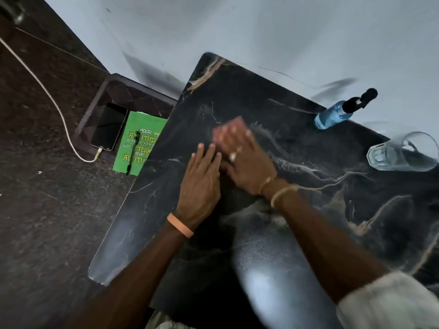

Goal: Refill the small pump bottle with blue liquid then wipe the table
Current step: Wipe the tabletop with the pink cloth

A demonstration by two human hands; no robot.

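The small pump bottle (332,116) stands at the far edge of the black marble table (308,210); it has blue liquid in it and a black pump head. My right hand (244,160) is blurred at the table's middle, and its fingers press a small pinkish cloth (226,129) flat on the surface. Just left of it, touching it, my left hand (202,179) lies palm down on the table and holds nothing. Most of the cloth is hidden under my right fingers.
A clear drinking glass (401,151) stands at the table's right side, close to the bottle. Beyond the left edge, a lower dark stand holds a phone (109,125) on a white charging cable (47,91) and a green notebook (137,141) with a pen. A pale wall lies behind.
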